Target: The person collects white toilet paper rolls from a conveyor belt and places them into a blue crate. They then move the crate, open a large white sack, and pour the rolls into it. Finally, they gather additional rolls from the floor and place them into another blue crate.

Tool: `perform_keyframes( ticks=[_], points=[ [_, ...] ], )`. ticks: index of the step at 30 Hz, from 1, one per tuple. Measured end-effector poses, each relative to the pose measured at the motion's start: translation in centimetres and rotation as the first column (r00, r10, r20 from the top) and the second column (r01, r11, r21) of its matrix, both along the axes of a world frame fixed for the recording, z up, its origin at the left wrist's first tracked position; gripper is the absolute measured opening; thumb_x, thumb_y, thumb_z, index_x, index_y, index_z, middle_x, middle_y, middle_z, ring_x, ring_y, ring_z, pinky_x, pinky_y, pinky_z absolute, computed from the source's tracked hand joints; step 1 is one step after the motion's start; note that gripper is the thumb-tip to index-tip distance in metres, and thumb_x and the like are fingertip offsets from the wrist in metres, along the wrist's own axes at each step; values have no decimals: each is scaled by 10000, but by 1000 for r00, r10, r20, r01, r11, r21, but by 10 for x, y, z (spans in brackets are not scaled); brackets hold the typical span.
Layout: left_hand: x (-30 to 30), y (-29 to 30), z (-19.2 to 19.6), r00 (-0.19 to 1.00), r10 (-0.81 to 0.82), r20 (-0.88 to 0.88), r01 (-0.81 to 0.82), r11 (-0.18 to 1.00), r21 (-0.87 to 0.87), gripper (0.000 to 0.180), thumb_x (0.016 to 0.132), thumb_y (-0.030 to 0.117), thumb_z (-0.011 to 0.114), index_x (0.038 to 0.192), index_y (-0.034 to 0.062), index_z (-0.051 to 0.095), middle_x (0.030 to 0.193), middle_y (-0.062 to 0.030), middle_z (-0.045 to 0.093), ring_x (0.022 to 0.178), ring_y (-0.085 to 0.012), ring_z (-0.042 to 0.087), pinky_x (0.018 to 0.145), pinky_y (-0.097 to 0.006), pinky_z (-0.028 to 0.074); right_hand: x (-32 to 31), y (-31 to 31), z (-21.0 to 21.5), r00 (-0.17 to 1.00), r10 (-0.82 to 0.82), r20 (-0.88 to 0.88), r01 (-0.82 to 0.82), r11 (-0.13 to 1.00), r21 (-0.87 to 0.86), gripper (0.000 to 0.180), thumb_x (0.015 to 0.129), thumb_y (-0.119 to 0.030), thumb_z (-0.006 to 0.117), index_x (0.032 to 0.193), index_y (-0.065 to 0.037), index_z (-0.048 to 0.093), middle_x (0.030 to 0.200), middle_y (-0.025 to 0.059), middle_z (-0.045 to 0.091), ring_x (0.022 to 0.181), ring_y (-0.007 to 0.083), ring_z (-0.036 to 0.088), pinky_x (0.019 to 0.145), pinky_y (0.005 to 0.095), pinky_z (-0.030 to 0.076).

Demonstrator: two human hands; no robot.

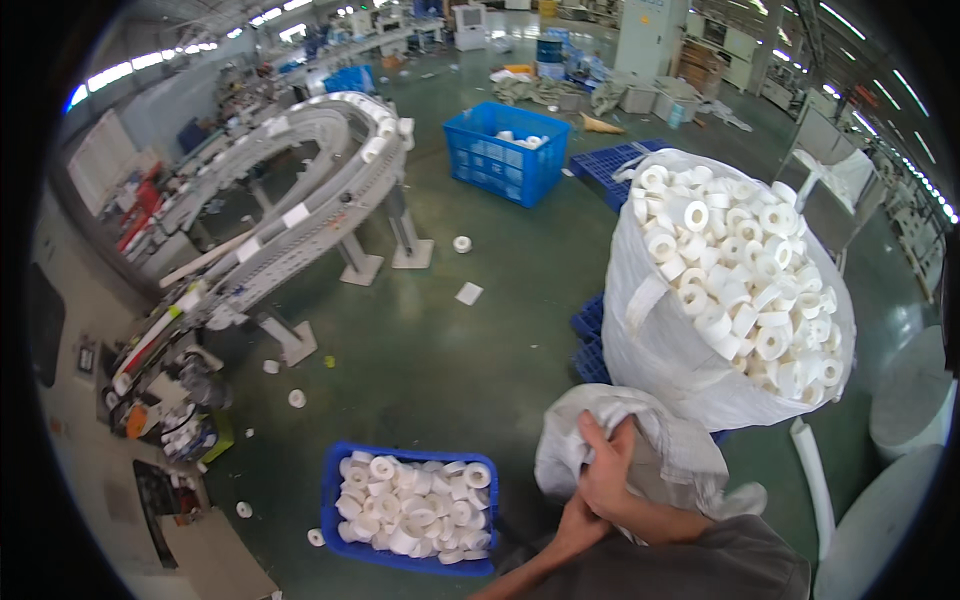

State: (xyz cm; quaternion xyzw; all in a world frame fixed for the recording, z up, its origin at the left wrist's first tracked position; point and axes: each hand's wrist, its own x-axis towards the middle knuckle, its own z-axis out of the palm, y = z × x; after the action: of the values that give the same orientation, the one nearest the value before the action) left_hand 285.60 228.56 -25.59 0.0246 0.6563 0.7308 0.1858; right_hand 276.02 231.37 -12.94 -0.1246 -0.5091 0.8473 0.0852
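Observation:
A white woven sack (675,440) bunches up in front of me at the lower right, its folds spread around my hands. My right hand (608,470) is closed on the gathered cloth, thumb and fingers pressed against it. Just below it, my left hand (577,525) lies close against the right wrist; its fingers are mostly hidden there. Beyond the sack stands a big white bulk bag (640,340), heaped with small white rolls (745,270) that have hollow cores. To the left of my hands, a blue crate (333,540) on the floor holds more such rolls (415,505).
A curved conveyor (330,205) carrying some rolls runs along the left. A larger blue crate (490,170) with a few rolls stands farther back, beside a blue pallet (612,170). Loose rolls (462,244) dot the green floor. A white tube (812,480) lies at the right.

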Motion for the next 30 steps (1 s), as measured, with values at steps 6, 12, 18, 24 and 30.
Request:
perform_keyframes(
  ticks=[6,12,18,24,30],
  points=[
    [-182,-42,9,990,106,-95,-89,982,167,282,905,64,507,1165,-41,539,1075,-118,639,1011,-163,568,861,-317,464,-178,-45,27,993,-20,-113,19,1000,-10,312,892,-105,657,1129,-9,478,1017,50,570,916,114,533,834,263,430],
    [-417,-89,9,1000,15,0,-15,991,136,221,970,192,535,1041,-11,588,884,-9,600,834,-106,519,711,-291,448,-405,-55,8,993,-53,-108,52,999,-11,285,898,-97,659,1111,-24,484,970,38,568,894,122,548,814,288,454],
    [-648,-102,27,964,64,260,-89,992,86,352,997,317,522,980,-19,626,826,17,575,783,-63,480,668,-253,423,-567,11,0,989,147,31,-98,470,877,658,797,-153,736,1337,26,403,1294,193,466,1231,312,460,1008,399,402],
    [-851,-28,12,981,-69,180,15,958,286,375,1003,284,519,1156,-46,608,1007,-10,616,906,-77,516,798,-243,435,-612,29,-24,841,-537,59,-96,-41,995,947,682,-157,792,1442,38,263,1436,264,329,1309,444,344,1100,478,283],
    [-1072,34,0,956,-101,276,33,970,241,238,965,201,580,1054,-10,646,935,-1,618,823,-87,531,747,-261,440,-694,40,-121,263,-960,98,-248,31,968,1119,606,-210,854,1469,45,188,1440,275,330,1314,440,342,1102,493,257]
  ],
)
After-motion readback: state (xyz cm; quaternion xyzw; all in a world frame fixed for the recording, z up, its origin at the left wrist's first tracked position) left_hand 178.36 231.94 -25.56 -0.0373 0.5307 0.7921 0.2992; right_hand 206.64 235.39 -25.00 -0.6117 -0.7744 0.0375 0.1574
